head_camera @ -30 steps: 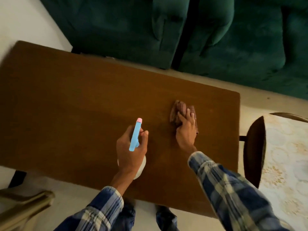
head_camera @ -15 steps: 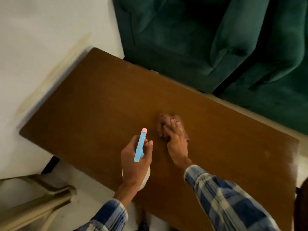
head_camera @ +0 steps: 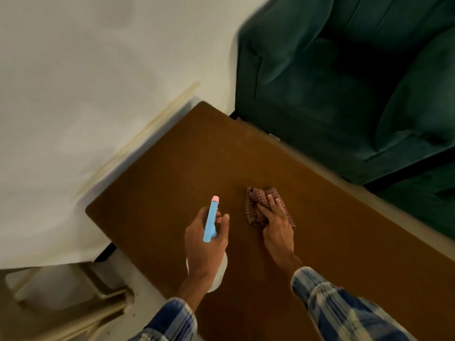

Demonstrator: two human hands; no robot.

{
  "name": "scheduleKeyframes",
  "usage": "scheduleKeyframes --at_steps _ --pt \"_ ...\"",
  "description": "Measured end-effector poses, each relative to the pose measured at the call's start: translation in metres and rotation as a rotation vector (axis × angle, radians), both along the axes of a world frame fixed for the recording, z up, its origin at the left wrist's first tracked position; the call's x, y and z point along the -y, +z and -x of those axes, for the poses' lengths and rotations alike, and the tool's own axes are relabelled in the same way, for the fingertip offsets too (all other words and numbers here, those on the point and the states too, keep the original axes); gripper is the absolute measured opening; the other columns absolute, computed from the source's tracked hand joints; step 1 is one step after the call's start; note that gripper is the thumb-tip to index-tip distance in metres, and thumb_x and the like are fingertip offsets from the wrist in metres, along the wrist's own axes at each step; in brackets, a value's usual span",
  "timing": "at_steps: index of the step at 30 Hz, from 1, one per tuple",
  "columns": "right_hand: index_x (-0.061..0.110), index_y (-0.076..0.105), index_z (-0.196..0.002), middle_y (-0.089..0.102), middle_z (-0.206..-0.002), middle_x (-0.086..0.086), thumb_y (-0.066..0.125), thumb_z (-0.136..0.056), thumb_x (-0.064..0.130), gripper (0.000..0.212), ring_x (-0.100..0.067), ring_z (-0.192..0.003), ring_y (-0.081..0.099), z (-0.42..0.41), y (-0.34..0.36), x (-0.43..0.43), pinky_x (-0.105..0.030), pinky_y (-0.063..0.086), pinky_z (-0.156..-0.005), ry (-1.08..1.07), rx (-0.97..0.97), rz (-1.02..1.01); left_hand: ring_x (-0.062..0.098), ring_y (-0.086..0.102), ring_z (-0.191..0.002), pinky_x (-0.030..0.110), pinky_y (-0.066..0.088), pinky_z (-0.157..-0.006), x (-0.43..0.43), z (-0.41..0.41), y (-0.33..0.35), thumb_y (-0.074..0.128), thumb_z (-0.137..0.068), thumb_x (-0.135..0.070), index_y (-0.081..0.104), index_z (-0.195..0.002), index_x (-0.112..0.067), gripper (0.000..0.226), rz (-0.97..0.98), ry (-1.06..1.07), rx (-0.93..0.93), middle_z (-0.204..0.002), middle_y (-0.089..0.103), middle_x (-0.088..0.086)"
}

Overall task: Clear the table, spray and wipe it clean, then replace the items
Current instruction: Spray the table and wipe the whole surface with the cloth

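Down at six o'clock, two blue plaid sleeves come into the picture, the left sleeve (head_camera: 172,321) low by the bottom edge and the right sleeve (head_camera: 344,308) reaching in from five o'clock. Up from there, the left hand (head_camera: 205,244) has its fingers wrapped round the neck of the spray bottle (head_camera: 211,219), holding it upright over the near edge of the table (head_camera: 184,168). The bottle's white body peeks out under the wrist, and its blue head with a pink tip points toward twelve o'clock. Just off at two o'clock from the bottle, the right hand (head_camera: 277,222) lies palm down with fingers spread fairly straight, pressing the checked reddish cloth (head_camera: 256,205) flat onto the brown tabletop. The cloth is crumpled and pokes out past the fingertips and on both sides of the hand. The two hands are near each other but apart. The table runs from a rounded corner at eleven o'clock down toward four o'clock. At eight o'clock, below the table's near corner, sits a pale chair (head_camera: 73,303), blurred. Beyond it, a light floor (head_camera: 86,70) fills the ten o'clock side. Farthest off, at one o'clock, a dark green sofa (head_camera: 344,82) stands close against the table's far edge.
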State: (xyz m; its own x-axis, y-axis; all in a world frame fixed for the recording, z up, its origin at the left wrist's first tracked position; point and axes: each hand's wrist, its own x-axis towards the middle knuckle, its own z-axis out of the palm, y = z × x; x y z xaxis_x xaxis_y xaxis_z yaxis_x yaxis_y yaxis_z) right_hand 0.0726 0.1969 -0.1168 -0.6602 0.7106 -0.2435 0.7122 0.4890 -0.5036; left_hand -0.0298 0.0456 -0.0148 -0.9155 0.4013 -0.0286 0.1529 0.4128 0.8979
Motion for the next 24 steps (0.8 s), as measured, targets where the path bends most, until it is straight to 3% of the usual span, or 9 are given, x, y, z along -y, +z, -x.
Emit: scheduleKeyframes --at_steps 3,8,12,19,24 --pt "0.032 0.039 -0.154 0.010 -0.170 0.006 0.048 -0.091 -0.004 0.073 -0.017 -0.157 0.001 0.026 -0.002 -0.021 -0.041 0.010 -0.121 0.042 0.000 -0.006 -0.002 0.065 -0.074 0.007 0.050 -0.057 -0.025 0.029 -0.001 0.076 -0.086 -0.026 0.060 -0.094 -0.025 0.017 0.009 0.032 -0.003 -0.072 0.059 -0.018" --pt "0.029 0.037 -0.155 0.011 -0.170 0.001 0.048 -0.091 -0.004 0.073 -0.022 -0.157 0.004 0.078 -0.007 -0.058 -0.050 0.019 -0.125 -0.054 0.002 -0.025 -0.001 0.066 -0.076 0.011 0.054 -0.057 -0.059 0.075 -0.009 0.074 -0.088 -0.027 0.059 -0.097 -0.030 0.018 0.017 0.031 0.007 -0.074 0.061 -0.018" --pt "0.027 0.037 -0.155 0.010 -0.170 -0.003 0.048 -0.093 -0.002 0.070 -0.025 -0.157 0.006 0.112 -0.009 -0.076 -0.051 0.021 -0.124 -0.118 0.001 -0.025 0.005 0.066 -0.066 0.010 0.053 -0.056 -0.079 0.108 -0.020 0.074 -0.088 -0.030 0.060 -0.096 -0.028 0.016 0.082 0.019 0.032 -0.072 0.061 -0.016" --pt "0.025 0.039 -0.155 0.014 -0.169 -0.006 0.050 -0.094 0.000 0.066 -0.027 -0.157 0.008 0.168 -0.015 -0.087 -0.055 0.021 -0.124 -0.200 -0.012 -0.065 -0.011 0.063 -0.074 0.003 0.046 -0.053 -0.086 0.160 -0.030 0.074 -0.088 -0.028 0.059 -0.096 -0.027 0.017 0.093 -0.005 0.061 -0.069 0.057 -0.020" --pt "0.030 0.033 -0.157 0.007 -0.170 -0.001 0.048 -0.098 0.004 0.065 -0.023 -0.157 -0.001 0.229 -0.016 -0.084 -0.050 0.010 -0.126 -0.084 -0.009 -0.060 0.002 0.065 -0.079 0.009 0.052 -0.055 -0.077 0.193 -0.035 0.077 -0.086 -0.026 0.059 -0.091 -0.028 0.019 0.056 -0.001 0.010 -0.066 0.056 -0.021"
